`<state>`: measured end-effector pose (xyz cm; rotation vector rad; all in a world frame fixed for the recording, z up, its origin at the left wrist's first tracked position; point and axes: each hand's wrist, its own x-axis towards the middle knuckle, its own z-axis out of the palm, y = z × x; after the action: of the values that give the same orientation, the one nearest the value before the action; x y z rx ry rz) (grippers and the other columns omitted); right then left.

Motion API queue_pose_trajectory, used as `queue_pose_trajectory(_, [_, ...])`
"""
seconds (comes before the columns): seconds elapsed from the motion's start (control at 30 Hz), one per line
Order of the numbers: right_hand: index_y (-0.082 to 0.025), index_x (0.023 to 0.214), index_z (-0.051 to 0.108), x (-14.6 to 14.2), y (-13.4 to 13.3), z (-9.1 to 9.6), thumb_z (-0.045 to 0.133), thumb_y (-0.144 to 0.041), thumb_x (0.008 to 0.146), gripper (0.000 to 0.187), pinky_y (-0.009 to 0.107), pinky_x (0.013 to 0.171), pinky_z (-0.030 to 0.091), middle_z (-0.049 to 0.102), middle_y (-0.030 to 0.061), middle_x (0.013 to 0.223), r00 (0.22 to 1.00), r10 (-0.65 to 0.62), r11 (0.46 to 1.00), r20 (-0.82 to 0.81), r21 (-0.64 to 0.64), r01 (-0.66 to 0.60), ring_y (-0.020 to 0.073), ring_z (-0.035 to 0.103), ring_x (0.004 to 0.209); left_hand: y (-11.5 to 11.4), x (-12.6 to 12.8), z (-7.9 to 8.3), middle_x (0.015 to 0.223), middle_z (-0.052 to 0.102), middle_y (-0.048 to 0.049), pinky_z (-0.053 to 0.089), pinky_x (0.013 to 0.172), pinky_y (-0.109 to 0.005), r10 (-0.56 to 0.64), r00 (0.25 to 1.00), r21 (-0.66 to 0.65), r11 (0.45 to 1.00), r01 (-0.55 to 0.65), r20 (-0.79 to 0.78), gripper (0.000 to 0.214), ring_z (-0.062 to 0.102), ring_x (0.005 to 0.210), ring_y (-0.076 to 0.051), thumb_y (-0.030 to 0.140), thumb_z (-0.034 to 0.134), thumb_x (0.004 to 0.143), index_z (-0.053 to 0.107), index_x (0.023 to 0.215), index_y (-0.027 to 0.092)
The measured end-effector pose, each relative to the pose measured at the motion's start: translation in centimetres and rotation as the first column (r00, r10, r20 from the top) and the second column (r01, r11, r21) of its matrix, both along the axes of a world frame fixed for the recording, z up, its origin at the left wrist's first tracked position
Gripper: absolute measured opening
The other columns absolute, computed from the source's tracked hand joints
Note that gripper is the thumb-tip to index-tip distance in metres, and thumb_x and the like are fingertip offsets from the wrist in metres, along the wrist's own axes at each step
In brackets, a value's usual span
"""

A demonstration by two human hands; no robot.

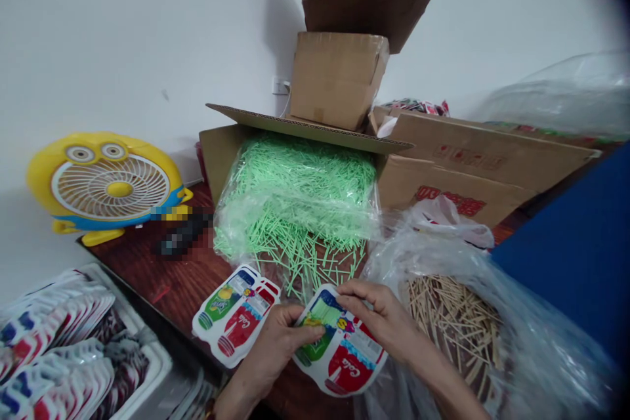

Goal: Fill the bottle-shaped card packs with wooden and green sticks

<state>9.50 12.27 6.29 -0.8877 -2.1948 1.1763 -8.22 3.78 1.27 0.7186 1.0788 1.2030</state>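
Note:
My left hand (pixel 275 348) and my right hand (pixel 381 318) both pinch a flat printed pouch (pixel 344 354) shaped like two bottles, green and red with "Cola" on it. The left grips its left edge, the right its top edge. A second pouch of the same kind (pixel 236 315) lies on the brown table just left of my hands. Green sticks (pixel 300 210) spill from a clear bag in an open carton right behind them. A clear bag of plain wooden sticks (pixel 457 321) lies beside my right hand.
A yellow cartoon desk fan (pixel 105 184) stands at the back left. A white tray (pixel 147 354) at lower left holds stacked pouches. Cardboard boxes (pixel 339 79) pile up against the white wall, a long carton (pixel 472 164) at right. A blue surface (pixel 581 249) rises at the right edge.

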Motion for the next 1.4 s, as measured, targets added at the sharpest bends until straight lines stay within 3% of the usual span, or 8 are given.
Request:
queue_pose_trajectory(0.2, [-0.019, 0.076, 0.064, 0.1, -0.1, -0.5, 0.052, -0.033, 0.09, 0.023, 0.022, 0.058, 0.036, 0.057, -0.0029, 0.067, 0.999, 0.012, 0.999, 0.042, -0.045, -0.01, 0.0108, 0.05, 0.064, -0.4, 0.2, -0.3, 0.07, 0.072, -0.0041, 0.049, 0.065, -0.027, 0.009, 0.997, 0.03, 0.999, -0.011, 0.077, 0.022, 0.065, 0.067, -0.017, 0.028, 0.075, 0.072, 0.071, 0.084, 0.011])
queue_pose_trajectory(0.3, [-0.018, 0.072, 0.062, 0.1, -0.3, -0.6, 0.054, -0.03, 0.088, 0.022, 0.022, 0.056, 0.034, 0.054, -0.0039, 0.063, 0.998, 0.038, 0.998, 0.051, -0.059, -0.035, 0.0101, 0.047, 0.061, -0.5, 0.2, -0.5, 0.07, 0.07, -0.0025, 0.047, 0.06, -0.024, 0.032, 0.999, 0.048, 0.998, -0.034, 0.04, 0.021, 0.063, 0.063, -0.015, 0.029, 0.075, 0.072, 0.069, 0.081, 0.011])
queue_pose_trajectory(0.57, [-0.021, 0.096, 0.062, 0.5, -0.5, -1.0, 0.057, -0.022, 0.084, 0.013, 0.023, 0.066, 0.041, 0.065, -0.001, 0.082, 0.999, -0.044, 0.993, -0.028, -0.114, 0.04, 0.0136, 0.057, 0.075, -0.8, 0.9, -0.8, 0.067, 0.07, -0.0013, 0.047, 0.057, -0.024, 0.108, 0.994, 0.044, 0.993, -0.108, 0.0, 0.02, 0.062, 0.058, -0.014, 0.03, 0.074, 0.073, 0.067, 0.079, 0.011])
queue_pose_trajectory(0.77, [-0.022, 0.098, 0.06, 0.0, -1.5, -1.2, 0.059, -0.018, 0.081, 0.018, 0.021, 0.058, 0.037, 0.062, -0.0038, 0.072, 0.997, -0.031, 0.985, -0.073, -0.169, 0.018, 0.0111, 0.053, 0.064, -1.1, 0.7, 0.8, 0.083, 0.075, -0.0059, 0.051, 0.071, -0.031, -0.151, 0.985, -0.002, 0.988, 0.151, 0.087, 0.032, 0.069, 0.074, -0.021, 0.024, 0.079, 0.067, 0.068, 0.095, 0.013])
queue_pose_trajectory(0.93, [-0.022, 0.101, 0.062, 0.7, -1.8, -1.5, 0.061, -0.019, 0.08, 0.022, 0.021, 0.057, 0.037, 0.065, -0.0026, 0.074, 0.998, -0.022, 0.98, -0.051, -0.197, 0.011, 0.011, 0.052, 0.064, -1.0, 1.0, 1.1, 0.083, 0.075, -0.0057, 0.051, 0.073, -0.032, -0.196, 0.981, 0.031, 0.98, 0.195, 0.007, 0.029, 0.068, 0.076, -0.021, 0.029, 0.075, 0.072, 0.067, 0.095, 0.014])
queue_pose_trajectory(1.07, [-0.017, 0.081, 0.066, 2.4, -1.8, -2.5, 0.063, -0.023, 0.078, 0.007, 0.021, 0.055, 0.037, 0.062, -0.0022, 0.068, 1.0, -0.003, 0.962, -0.011, -0.272, 0.0, 0.011, 0.051, 0.062, -1.4, 1.3, 1.0, 0.086, 0.073, -0.0046, 0.05, 0.071, -0.029, -0.18, 0.979, 0.036, 0.982, 0.184, -0.1, 0.027, 0.066, 0.078, -0.02, 0.032, 0.072, 0.076, 0.065, 0.095, 0.015])
queue_pose_trajectory(1.27, [-0.016, 0.074, 0.065, 3.2, -3.2, -3.8, 0.063, -0.021, 0.077, 0.007, 0.02, 0.056, 0.036, 0.058, -0.0041, 0.063, 0.996, -0.087, 0.961, -0.035, -0.265, 0.075, 0.0095, 0.049, 0.059, -1.5, 2.6, -0.7, 0.075, 0.07, -0.0002, 0.047, 0.064, -0.024, -0.183, 0.948, 0.057, 0.977, 0.204, -0.26, 0.029, 0.061, 0.066, -0.016, 0.029, 0.079, 0.064, 0.065, 0.085, 0.014])
queue_pose_trajectory(1.4, [-0.017, 0.075, 0.066, 3.9, -3.9, -3.8, 0.063, -0.019, 0.079, 0.005, 0.019, 0.054, 0.034, 0.058, -0.0049, 0.063, 0.996, -0.089, 0.97, -0.017, -0.229, 0.083, 0.0084, 0.048, 0.059, -1.5, 3.4, -1.3, 0.065, 0.067, 0.0002, 0.045, 0.059, -0.023, -0.176, 0.928, 0.033, 0.98, 0.198, -0.328, 0.021, 0.059, 0.06, -0.016, 0.03, 0.076, 0.067, 0.065, 0.075, 0.014])
